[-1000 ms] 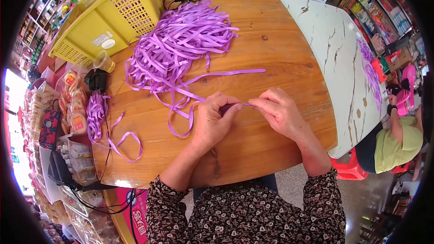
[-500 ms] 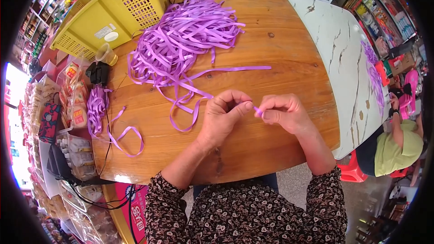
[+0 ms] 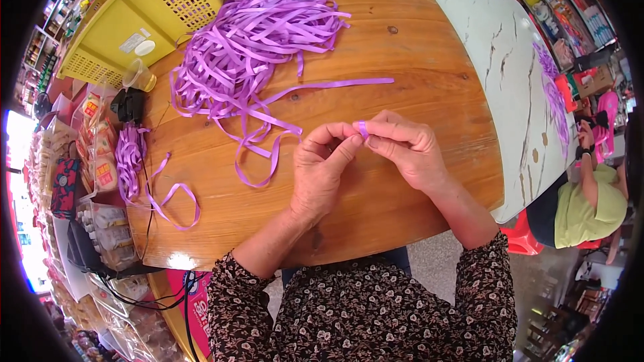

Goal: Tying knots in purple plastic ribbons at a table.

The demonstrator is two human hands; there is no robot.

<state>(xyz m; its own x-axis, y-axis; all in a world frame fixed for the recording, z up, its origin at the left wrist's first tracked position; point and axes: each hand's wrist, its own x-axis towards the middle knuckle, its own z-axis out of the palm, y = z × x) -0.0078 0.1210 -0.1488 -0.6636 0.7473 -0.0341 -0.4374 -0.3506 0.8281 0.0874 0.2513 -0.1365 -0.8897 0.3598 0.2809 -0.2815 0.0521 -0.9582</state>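
Between my two hands is the end of a purple ribbon, bent into a small fold above the fingertips. My left hand pinches it with thumb and forefinger, and the ribbon runs out past that hand's far side toward the pile. My right hand grips the same end, its thumb and forefinger against the left fingertips. Beyond them a big tangled heap of purple ribbons lies on the wooden table. One loose strand stretches rightward from it.
A yellow plastic crate and a clear cup stand at the far left. A smaller ribbon bundle lies near packaged goods at the left edge. At right is a white marbled table, with a person in a light green top beside it.
My hands have come together, and the ribbon end that spanned the gap between them is now folded up at the touching fingertips. The whole view has shifted slightly.
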